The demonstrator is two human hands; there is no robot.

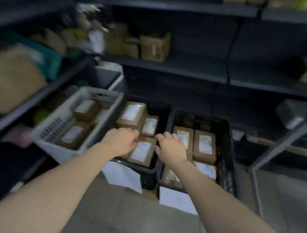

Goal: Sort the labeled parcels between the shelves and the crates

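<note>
Head view, blurred by motion, shows me both arms reaching down into the middle crate (145, 177), the black one of three standing on the floor (141, 218) under the shelves (171, 67). The parcel (143, 152) being worked lies flat at the near end of that crate, label up. My left hand (123, 141) is at its far left corner with the fingers curled onto the edge, so I read that grip as clamped on the parcel. My right hand (172, 149) is at the right edge with fingers spread and thumb apart, touching the parcel but not yet closed round it. Nothing is lifted; the parcel sits in the crate among its neighbours. As for progress, I judge the sort to be somewhere in the middle. The grey crate (54, 127) on the left holds at least three parcels, the middle crate three or more, and the right crate (228, 146) several laid side by side. Brown boxes (154, 46) stand on the far shelf and more fill the left shelving. I cannot tell which of these are already in their proper place. Every parcel carries a white label, some with a touch of colour at one end, but the writing is too smeared to read and I can make out no brand. White sheets (122, 176) hang from the near walls of the two black crates, and no text shows on them either.
</note>
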